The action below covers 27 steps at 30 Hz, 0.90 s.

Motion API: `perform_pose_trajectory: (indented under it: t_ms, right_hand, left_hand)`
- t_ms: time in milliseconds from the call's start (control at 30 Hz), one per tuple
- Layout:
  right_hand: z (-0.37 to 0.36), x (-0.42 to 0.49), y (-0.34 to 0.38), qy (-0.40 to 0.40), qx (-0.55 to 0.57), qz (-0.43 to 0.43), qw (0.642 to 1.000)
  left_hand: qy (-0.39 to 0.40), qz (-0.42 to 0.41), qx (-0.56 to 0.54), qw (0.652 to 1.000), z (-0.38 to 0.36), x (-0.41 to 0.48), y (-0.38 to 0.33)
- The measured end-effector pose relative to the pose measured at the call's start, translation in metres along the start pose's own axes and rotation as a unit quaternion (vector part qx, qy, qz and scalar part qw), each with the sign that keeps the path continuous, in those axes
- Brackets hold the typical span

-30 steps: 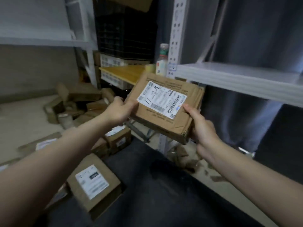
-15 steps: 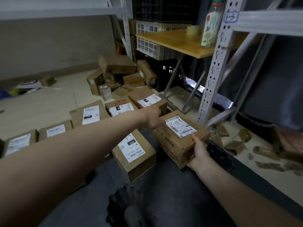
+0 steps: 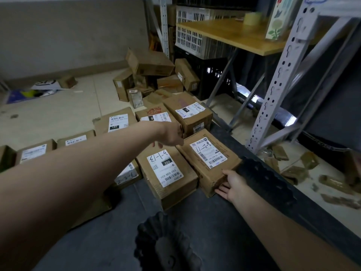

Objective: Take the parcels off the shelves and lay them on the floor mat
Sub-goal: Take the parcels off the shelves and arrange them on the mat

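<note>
Head view: cardboard parcel (image 3: 210,160) on floor mat (image 3: 224,223).
Right hand (image 3: 231,184): fingers flat against its corner; left hand (image 3: 172,134): fingers loose.

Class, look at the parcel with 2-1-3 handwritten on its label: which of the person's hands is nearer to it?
Left. The left hand hangs right beside the near-left side of the 2-1-3 parcel; the right hand rests at the near corner of the 11-2-4 parcel, which lies between.

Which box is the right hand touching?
The parcel hand-marked 11-2, lying on the mat beside the one marked 3-1-13. The right hand rests against its near corner and reaches no other parcel.
</note>
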State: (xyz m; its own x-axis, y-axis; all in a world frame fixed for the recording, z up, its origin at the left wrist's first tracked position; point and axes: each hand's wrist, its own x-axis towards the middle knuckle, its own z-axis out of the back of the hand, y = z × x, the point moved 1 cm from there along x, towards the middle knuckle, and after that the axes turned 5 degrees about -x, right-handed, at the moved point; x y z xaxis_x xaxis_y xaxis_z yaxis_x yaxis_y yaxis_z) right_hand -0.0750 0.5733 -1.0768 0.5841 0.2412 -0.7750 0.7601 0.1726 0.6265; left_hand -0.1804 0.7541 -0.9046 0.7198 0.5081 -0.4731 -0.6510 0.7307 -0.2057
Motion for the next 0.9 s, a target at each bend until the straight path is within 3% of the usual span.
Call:
perform_pose_trajectory:
  t_ms: [133, 467, 900]
  right_hand:
    - [-0.007, 0.002, 0.003, -0.002, 0.027, 0.004, 1.0]
    - [-0.031, 0.002, 0.007, -0.004, 0.025, 0.019, 1.0]
    - [-0.03, -0.008, 0.016, 0.028, -0.012, 0.004, 1.0]
  left_hand:
    - [0.04, 0.015, 0.01, 0.999, -0.008, 0.006, 0.0]
    - [0.048, -0.002, 0.076, 0.996, -0.016, 0.004, -0.015]
    - [0.017, -0.033, 0.081, 0.996, -0.025, 0.014, -0.02]
